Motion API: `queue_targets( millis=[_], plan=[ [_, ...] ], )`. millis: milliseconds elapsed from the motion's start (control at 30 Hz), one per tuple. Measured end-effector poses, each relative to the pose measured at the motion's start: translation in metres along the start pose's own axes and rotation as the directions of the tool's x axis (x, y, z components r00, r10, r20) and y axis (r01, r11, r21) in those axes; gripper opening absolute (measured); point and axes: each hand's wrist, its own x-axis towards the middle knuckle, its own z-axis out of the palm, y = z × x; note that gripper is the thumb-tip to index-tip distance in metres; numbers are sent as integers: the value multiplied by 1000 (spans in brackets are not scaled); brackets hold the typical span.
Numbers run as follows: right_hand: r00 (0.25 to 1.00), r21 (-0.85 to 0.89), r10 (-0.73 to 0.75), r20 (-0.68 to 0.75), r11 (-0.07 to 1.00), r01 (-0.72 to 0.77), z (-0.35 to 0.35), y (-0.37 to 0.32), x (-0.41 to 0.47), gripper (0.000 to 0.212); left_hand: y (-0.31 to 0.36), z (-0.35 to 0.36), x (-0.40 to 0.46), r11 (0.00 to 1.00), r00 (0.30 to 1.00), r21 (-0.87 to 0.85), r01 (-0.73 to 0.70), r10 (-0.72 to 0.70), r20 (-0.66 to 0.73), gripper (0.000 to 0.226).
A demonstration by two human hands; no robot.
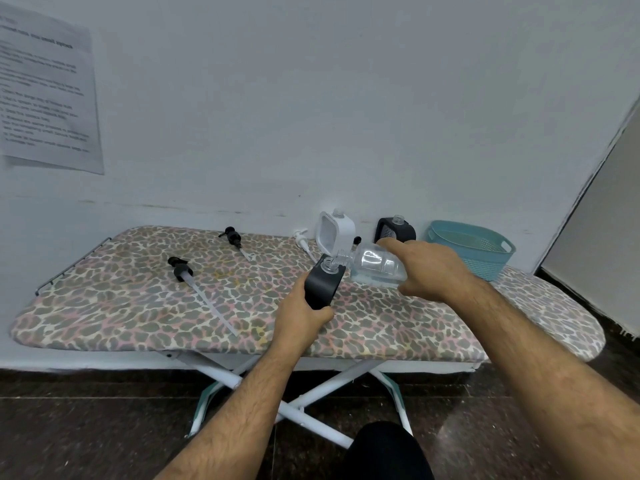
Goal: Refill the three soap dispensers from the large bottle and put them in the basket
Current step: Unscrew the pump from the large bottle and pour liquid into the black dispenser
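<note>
My left hand (304,315) grips the black dispenser (323,284) mid-board; my right hand (427,271) clasps the tipped clear bottle (377,266), seemingly part-full, mouth-to-mouth above it. The teal basket (474,249) sits right, near the ironing board (138,306) edge.

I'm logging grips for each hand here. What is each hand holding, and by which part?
The left hand grips the black dispenser round its lower body. The right hand holds the tipped clear bottle by its base end.
</note>
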Motion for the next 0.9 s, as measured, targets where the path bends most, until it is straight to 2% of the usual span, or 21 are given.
queue_targets(
  millis=[900],
  plan=[
    [1000, -10, -7, 8, 1000, 7, -3, -2, -1, 79, -1, -1, -1, 999, 1000, -51, 11, -10, 9, 63]
  ],
)
